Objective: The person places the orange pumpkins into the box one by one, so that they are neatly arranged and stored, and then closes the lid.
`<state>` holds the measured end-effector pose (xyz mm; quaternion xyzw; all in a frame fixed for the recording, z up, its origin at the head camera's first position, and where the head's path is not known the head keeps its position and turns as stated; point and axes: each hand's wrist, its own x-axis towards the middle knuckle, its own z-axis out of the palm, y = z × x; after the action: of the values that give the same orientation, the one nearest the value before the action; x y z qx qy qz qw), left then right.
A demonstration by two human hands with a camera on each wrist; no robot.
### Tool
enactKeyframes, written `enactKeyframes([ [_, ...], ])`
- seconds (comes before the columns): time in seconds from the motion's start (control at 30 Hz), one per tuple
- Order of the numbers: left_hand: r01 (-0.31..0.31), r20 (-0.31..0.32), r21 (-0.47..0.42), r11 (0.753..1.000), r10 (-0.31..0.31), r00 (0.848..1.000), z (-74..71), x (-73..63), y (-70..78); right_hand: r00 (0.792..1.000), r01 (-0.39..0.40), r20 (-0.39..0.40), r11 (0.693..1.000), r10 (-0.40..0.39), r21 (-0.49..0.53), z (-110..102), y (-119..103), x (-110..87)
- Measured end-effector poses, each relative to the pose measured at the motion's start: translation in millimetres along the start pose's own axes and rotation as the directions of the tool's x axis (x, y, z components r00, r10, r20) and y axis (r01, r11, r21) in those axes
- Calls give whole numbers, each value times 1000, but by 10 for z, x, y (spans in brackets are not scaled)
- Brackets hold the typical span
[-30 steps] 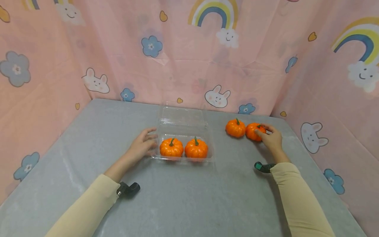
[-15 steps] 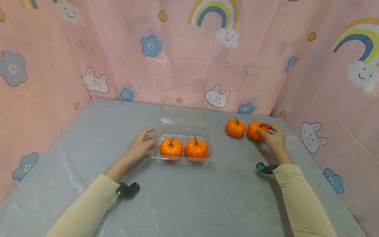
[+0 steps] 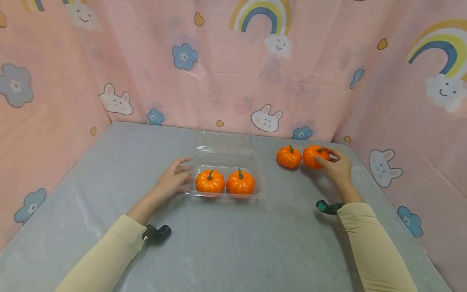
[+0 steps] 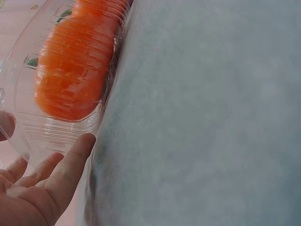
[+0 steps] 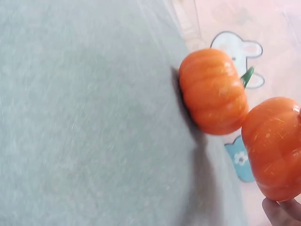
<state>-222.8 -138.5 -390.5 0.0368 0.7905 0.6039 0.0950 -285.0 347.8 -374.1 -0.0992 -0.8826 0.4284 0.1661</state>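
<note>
A clear plastic clamshell box (image 3: 257,194) stands with its lid (image 3: 223,142) raised at the back. Inside sit two small orange pumpkins with green stems, a left one (image 3: 210,181) and a right one (image 3: 240,183). My left hand (image 3: 173,180) is at the box's left end, its fingers spread and fairly straight; in the left wrist view a fingertip (image 4: 87,141) meets or nearly meets the clear wall. At the back right, my right hand (image 3: 339,168) grips another pumpkin (image 3: 314,157) between thumb and fingers, raised slightly off the table. Beside it a loose pumpkin (image 3: 289,157) rests on the table.
The grey table (image 3: 233,243) is enclosed by a pink patterned curtain (image 3: 219,89) at the back and both sides. A dark wrist camera is worn at each cuff, one left (image 3: 157,233) and one right (image 3: 328,207).
My right hand shifted slightly right with its pumpkin, then raised it a little off the table. The left hand, the box and the other pumpkins look unmoved.
</note>
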Motion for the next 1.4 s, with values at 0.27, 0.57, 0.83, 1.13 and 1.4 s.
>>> enactKeyframes([
  [0.27,-12,3,-6,1000,12,1000,-12,7,-16,999,12,51,1000,-13,11,27,-233,-6],
  [0.57,-14,2,12,1000,14,1000,-12,5,-8,987,137,71,989,-141,60,147,-519,-53],
  [0.83,-20,7,-1,1000,20,1000,1,0,1,970,207,113,976,-213,64,286,-733,-79],
  [1.13,-19,4,6,1000,19,1000,-11,23,-43,943,271,168,956,-287,111,449,-1025,-156],
  [1.4,-20,5,6,1000,20,1000,-12,18,-43,906,334,217,928,-364,163,626,-1294,-240],
])
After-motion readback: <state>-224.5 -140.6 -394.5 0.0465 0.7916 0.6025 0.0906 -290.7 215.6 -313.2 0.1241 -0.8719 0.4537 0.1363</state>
